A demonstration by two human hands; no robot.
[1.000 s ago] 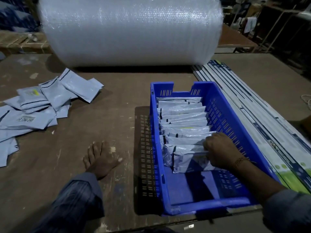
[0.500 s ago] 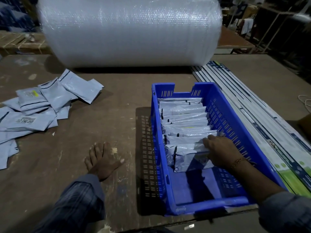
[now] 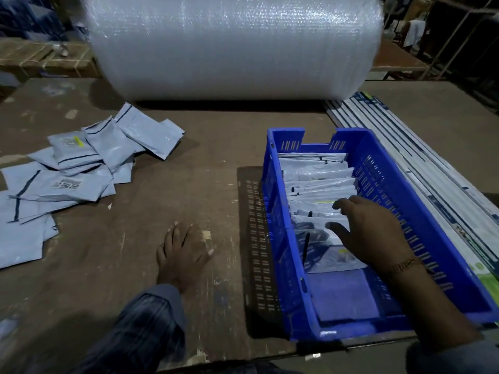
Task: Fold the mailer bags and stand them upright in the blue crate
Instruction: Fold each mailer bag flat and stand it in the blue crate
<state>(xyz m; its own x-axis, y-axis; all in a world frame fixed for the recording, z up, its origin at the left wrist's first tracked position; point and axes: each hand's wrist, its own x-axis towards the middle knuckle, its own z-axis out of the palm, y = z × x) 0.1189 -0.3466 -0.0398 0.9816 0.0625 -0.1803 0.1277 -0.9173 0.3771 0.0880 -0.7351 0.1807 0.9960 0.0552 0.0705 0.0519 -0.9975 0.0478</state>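
Observation:
A blue crate (image 3: 270, 201) sits on the brown table at the right. Several folded grey mailer bags (image 3: 318, 179) stand in a row in its far half. The nearest bag (image 3: 324, 255) leans back toward me, partly under my right hand. My right hand (image 3: 370, 233) is inside the crate with fingers spread and straight, over the nearest bags. My left hand (image 3: 183, 252) rests flat on the table left of the crate, holding nothing. A loose pile of unfolded grey mailer bags (image 3: 81, 168) lies at the table's left.
A big roll of bubble wrap (image 3: 232, 47) lies across the back of the table. Long flat printed sheets (image 3: 437, 168) run along the crate's right side. Stacked brown cartons (image 3: 40, 60) sit at far left behind the table.
My right hand has let go of the nearest bag and opened its fingers, lifting slightly. That bag now leans back toward me. My left hand stays flat on the table.

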